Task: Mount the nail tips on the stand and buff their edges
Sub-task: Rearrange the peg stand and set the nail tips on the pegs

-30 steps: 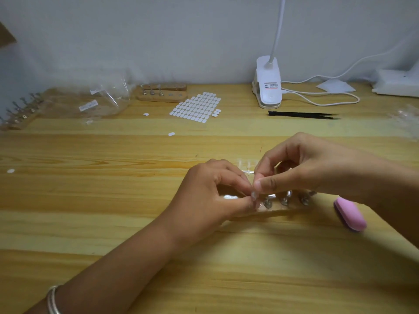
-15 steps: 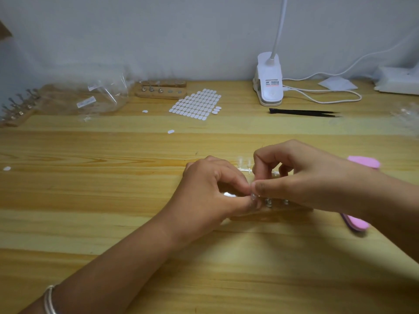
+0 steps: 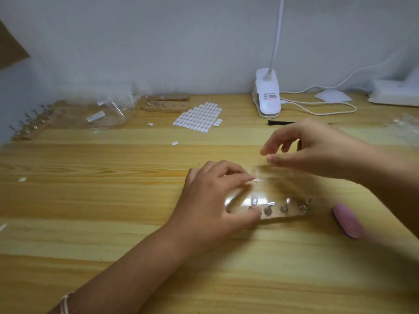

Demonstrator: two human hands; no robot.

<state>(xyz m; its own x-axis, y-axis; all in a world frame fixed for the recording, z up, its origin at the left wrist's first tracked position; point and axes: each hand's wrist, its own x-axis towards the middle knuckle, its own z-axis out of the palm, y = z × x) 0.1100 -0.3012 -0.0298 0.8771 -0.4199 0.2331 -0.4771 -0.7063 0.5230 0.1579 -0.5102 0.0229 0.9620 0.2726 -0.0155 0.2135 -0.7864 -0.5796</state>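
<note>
A small wooden stand with a row of metal holders lies on the table at centre right. A clear nail tip sits on its leftmost holder; the other holders look bare. My left hand grips the stand's left end, thumb at the front and fingers over the back. My right hand hovers blurred above and behind the stand, thumb and forefinger close together. Whether they pinch anything is unclear. A clear strip of nail tips lies just behind the stand. A pink buffer rests to the stand's right.
A sheet of white adhesive tabs, two more wooden stands and clear plastic bags lie at the back left. A white clip lamp with its cable and black tweezers are at the back right.
My right hand has lifted off the stand's left holder and moved up and back, which uncovers the mounted clear tip. My left hand stays on the stand.
</note>
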